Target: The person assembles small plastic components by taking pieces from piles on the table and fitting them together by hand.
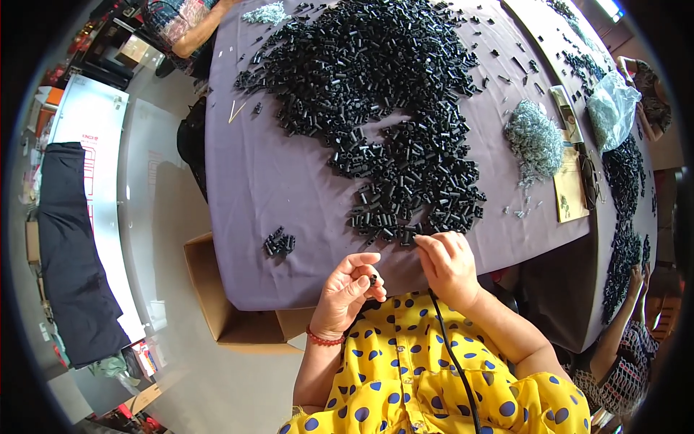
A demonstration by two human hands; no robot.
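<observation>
Black plastic tube: my left hand pinches it; my right hand's grip, I can't tell. Small black-tube cluster sits apart, ten o'clock; vast black-tube heap remains, twelve.

Left hand holds what seems a black tube

Open cardboard box, black cloth over white panel, yellow paper
</observation>
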